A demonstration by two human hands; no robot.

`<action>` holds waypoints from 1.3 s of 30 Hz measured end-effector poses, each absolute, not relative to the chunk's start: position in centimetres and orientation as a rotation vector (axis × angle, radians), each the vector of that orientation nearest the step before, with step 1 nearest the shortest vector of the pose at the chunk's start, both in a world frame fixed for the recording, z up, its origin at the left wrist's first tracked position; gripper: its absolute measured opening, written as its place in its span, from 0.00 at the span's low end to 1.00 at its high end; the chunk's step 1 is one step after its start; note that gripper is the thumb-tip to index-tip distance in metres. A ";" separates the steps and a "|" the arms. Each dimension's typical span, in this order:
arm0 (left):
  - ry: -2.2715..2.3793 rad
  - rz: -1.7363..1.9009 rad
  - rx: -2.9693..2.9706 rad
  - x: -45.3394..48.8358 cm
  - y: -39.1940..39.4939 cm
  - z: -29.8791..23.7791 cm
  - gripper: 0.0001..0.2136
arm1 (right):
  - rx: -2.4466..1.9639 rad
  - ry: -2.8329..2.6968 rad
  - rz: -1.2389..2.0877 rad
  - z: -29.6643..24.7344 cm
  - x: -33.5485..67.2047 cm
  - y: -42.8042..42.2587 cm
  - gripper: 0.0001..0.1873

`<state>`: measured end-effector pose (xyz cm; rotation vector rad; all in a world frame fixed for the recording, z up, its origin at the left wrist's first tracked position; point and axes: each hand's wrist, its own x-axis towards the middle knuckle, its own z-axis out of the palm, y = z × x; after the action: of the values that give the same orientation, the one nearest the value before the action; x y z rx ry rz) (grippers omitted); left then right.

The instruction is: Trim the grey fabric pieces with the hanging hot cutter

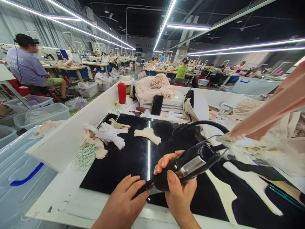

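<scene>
My right hand (pixel 179 187) is wrapped round a black corded hand tool (pixel 166 173) with a silver panel on its side; it looks like a small iron. The thumb lies on the body and the fingers curl over its far side. At the tool's narrow front end, low over the near edge of a shiny black board (pixel 133 159), is my left hand (pixel 124 200). Its fingers are stretched out, with thumb and index apart beside the tool. Whether they press on anything dark is hard to see. A cream fabric piece (pixel 147 135) lies farther up the board.
Fabric scraps (pixel 107 135) and a tangle of pale green cord (pixel 85 156) lie left. More cream pieces (pixel 224 194) sit right, under a hanging pink fabric strip (pixel 267 108). A red cup (pixel 122 93) and a phone (pixel 157 105) stand behind. A co-worker (pixel 26 63) sits far left.
</scene>
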<state>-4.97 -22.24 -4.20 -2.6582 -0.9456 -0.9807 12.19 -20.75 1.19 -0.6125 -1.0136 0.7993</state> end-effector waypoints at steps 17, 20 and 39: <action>-0.990 -1.030 -2.744 -4.8 -22.4 -3.2 0.12 | -0.596 -0.954 0.843 1.7 12.0 -21.8 0.17; -1.000 -0.998 -2.750 -4.9 -22.3 -3.5 0.12 | -0.611 -0.967 0.842 1.7 12.0 -21.9 0.16; -0.706 -0.696 -3.427 -2.8 -15.2 -0.9 0.21 | -0.748 -0.906 0.628 3.1 16.8 -20.6 0.17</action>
<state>-2.85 -15.21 -0.89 -3.4268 -0.7061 -0.6964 16.79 -20.57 3.11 -0.7485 -0.9060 0.6278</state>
